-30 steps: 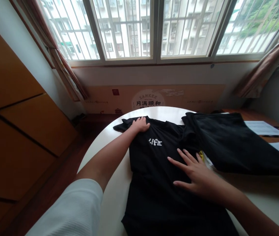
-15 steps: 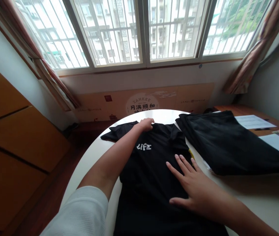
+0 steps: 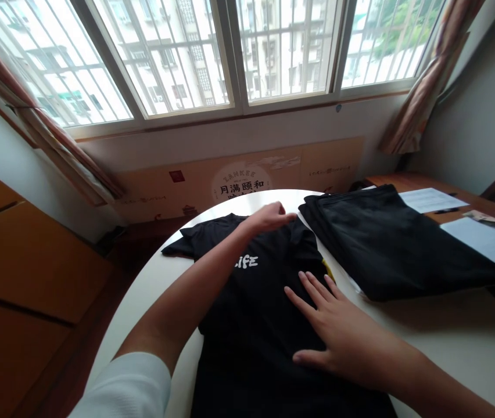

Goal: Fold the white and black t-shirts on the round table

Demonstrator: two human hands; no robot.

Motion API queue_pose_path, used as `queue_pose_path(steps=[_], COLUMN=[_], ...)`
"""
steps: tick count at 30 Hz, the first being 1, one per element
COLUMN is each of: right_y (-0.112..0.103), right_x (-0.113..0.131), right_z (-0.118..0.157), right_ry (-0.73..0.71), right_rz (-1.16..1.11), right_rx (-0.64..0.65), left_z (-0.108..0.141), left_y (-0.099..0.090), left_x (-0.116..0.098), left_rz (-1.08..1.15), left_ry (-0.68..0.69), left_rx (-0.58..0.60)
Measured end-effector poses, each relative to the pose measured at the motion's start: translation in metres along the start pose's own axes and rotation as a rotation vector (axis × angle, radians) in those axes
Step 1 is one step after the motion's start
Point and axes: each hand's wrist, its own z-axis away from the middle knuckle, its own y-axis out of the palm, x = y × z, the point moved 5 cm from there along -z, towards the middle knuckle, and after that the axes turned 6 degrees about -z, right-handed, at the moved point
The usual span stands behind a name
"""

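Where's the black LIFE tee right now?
In the head view, the black T-shirt lies on the round white table, centre-bottom, beneath the left hand and right hand, with the folded black garment to its right.

big barred windows (image 3: 239,52) letting in flat daylight, apartment block outside, striped curtains (image 3: 417,87) tied back, printed cardboard poster (image 3: 239,180) under the sill, orange wood cabinet (image 3: 21,261) on the left, dark wood floor (image 3: 82,348).

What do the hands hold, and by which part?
The left hand seems to grip the black T-shirt's collar; the right hand lies flat on its front.
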Motion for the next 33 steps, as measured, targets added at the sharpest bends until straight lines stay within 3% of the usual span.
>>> queue_pose_path(steps=[3, 5, 8, 11, 14, 16, 19, 22, 26, 29, 31, 33], right_y=[-0.002, -0.004, -0.009, -0.023, -0.034, -0.034, -0.024, -0.019, -0.029, -0.042, -0.046, -0.046], right_x=[0.001, 0.003, 0.009, 0.021, 0.034, 0.042, 0.055, 0.062, 0.055, 0.037, 0.024, 0.011], right_z=[0.001, 0.002, 0.004, 0.008, 0.017, 0.025, 0.035, 0.038, 0.028, 0.020, 0.015, 0.012], right_ry=[-0.005, -0.017, -0.074, -0.147, -0.182, -0.216, -0.303, -0.339, -0.228, -0.121, -0.095, -0.093], right_rz=[-0.004, 0.004, 0.062, 0.128, 0.074, -0.031, -0.139, -0.091, -0.025, -0.136, -0.261, -0.378], right_rx=[-0.023, -0.025, -0.028, -0.112, -0.137, -0.053, 0.129, 0.158, 0.006, -0.144, -0.223, -0.286], left_z=[0.009, 0.009, -0.007, -0.025, -0.025, -0.011, 0.032, 0.098, 0.203, 0.275, 0.308, 0.323], left_y=[0.023, 0.025, 0.010, -0.007, -0.015, -0.019, -0.027, -0.037, -0.046, -0.030, -0.014, 0.001], left_x=[-0.037, -0.053, -0.074, -0.098, -0.114, -0.111, -0.094, -0.074, -0.059, -0.064, -0.065, -0.059], left_rz=[-0.038, 0.090, 0.620, 1.035, 1.080, 1.009, 0.868, 0.735, 0.602, 0.354, 0.186, 0.077], left_ry=[0.027, -0.041, -0.133, -0.060, 0.052, 0.074, 0.118, 0.147, -0.002, -0.058, -0.080, -0.122], left_rx=[0.321, 0.406, 0.330, 0.228, 0.253, 0.213, 0.164, 0.133, -0.095, -0.189, -0.270, -0.315])
